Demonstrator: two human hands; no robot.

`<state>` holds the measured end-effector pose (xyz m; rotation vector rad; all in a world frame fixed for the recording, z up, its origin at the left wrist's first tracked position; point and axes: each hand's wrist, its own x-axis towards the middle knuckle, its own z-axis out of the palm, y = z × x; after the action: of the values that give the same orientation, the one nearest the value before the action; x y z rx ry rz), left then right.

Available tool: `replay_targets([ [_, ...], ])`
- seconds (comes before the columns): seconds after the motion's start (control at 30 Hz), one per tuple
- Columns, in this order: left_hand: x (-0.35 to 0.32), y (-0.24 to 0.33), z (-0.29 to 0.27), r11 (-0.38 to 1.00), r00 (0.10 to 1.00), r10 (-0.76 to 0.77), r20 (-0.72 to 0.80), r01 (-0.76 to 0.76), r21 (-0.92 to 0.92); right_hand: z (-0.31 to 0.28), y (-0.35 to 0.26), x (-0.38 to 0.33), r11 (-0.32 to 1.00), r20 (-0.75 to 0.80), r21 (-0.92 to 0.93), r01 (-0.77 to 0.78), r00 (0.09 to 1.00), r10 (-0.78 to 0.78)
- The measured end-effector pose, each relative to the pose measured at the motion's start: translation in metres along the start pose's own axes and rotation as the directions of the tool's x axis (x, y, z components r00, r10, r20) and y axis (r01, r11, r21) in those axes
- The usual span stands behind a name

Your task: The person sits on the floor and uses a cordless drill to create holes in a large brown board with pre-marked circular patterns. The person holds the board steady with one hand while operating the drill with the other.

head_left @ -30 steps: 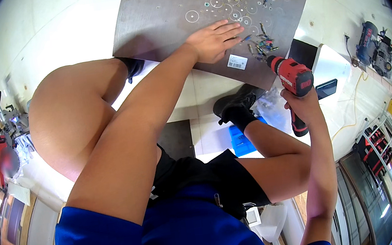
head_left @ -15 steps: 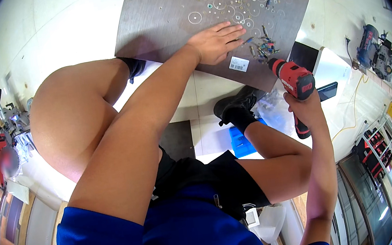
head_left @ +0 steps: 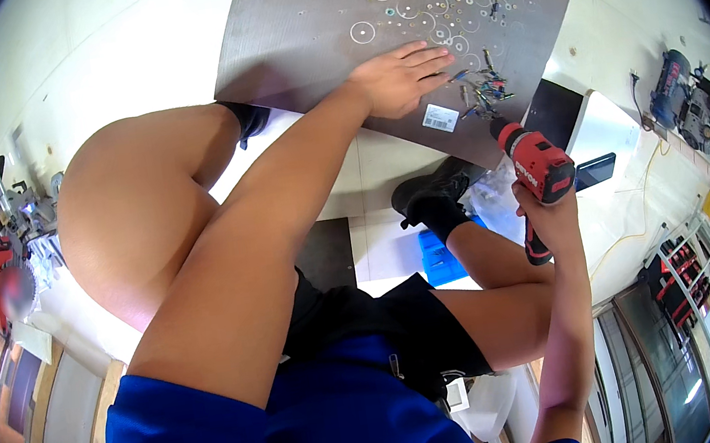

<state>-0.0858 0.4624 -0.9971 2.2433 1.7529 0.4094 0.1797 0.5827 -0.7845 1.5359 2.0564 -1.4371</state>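
Note:
My left hand rests flat on a dark brown board, its fingers stretched out and slightly apart. In my right hand is a red and black cordless drill, its chuck toward the board's near right part. A small pile of drill and driver bits lies between my left fingertips and the chuck. Whether a bit sits in the chuck is too small to tell. Many drilled holes and pale ring cuts mark the board's far part. A white label sticks near its near edge.
A phone lies on a white surface right of the drill. My black shoe is close under the board, beside a blue case. Power tools stand at the far right, and a circular saw is at the left.
The drill has tilted a little in my right hand, its handle end shifting left. The whole view has shifted slightly; my left hand stays flat on the board.

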Motion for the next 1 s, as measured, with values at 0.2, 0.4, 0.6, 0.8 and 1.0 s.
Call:
replay_targets([
  [0.2, 0.003, 0.0, -0.001, 1.0, 1.0, 0.003, -0.012, -0.004, -0.028, -0.018, -0.002, 0.002, 0.998, -0.079, 0.043, -0.055, 0.995, 0.058],
  [0.4, 0.002, 0.0, -0.002, 1.0, 1.0, 0.008, -0.016, -0.008, -0.015, -0.02, 0.005, 0.009, 0.999, -0.023, 0.014, -0.044, 0.999, 0.044],
  [0.6, 0.002, 0.0, -0.002, 1.0, 1.0, 0.002, -0.008, -0.003, -0.018, -0.019, 0.01, 0.013, 0.999, -0.037, 0.0, -0.037, 0.999, 0.037],
  [0.8, 0.002, 0.001, -0.004, 1.0, 1.0, 0.001, 0.0, -0.001, -0.021, -0.019, 0.008, 0.015, 0.999, -0.022, 0.009, -0.034, 0.999, 0.034],
  [1.0, 0.002, 0.0, -0.003, 1.0, 1.0, -0.002, -0.007, 0.002, -0.02, -0.019, 0.005, 0.015, 0.999, -0.02, 0.0, -0.054, 0.998, 0.054],
])
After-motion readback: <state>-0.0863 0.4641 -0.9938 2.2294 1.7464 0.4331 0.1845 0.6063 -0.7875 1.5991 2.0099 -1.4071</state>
